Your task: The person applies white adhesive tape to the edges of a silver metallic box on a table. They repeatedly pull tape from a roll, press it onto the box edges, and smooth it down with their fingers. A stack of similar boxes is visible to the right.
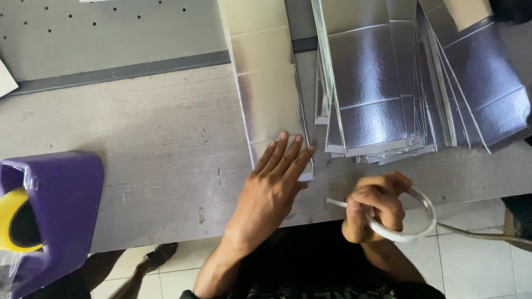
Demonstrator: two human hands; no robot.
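Hands at work on a grey desk (pixel 138 138), seen from above: the left hand (pixel 274 185) lies flat and open, fingers spread, its fingertips pressing the near end of a long, flattened silver carton blank (pixel 266 83) and gripping nothing. That blank runs straight away from the fingers toward the far side of the desk, its creased panels catching a dull golden light.

Just to the right, the right hand (pixel 377 207) is curled closed around a thin white roll of narrow tape (pixel 418 224), the ring looping out past the knuckles over the desk's near edge. A short free end of the tape sticks out leftward from the fist, toward the left hand but apart from it.

Beyond the right hand, a fanned stack of more silver carton blanks (pixel 371 88) lies spread across the desk, their near ends overlapping and stopping short of the fist; the outermost sheets angle off to the right.

Well away to the left of both hands, at the desk's near corner, sits a purple tape dispenser (pixel 61 205) with a yellow roll (pixel 14 221) inside it. Farther off, past the desk's back edge, a pale perforated board (pixel 111 27) fills the upper left. Below the desk, tiled floor (pixel 476 266) and a sandalled foot (pixel 158 256) show beside the person's forearms.
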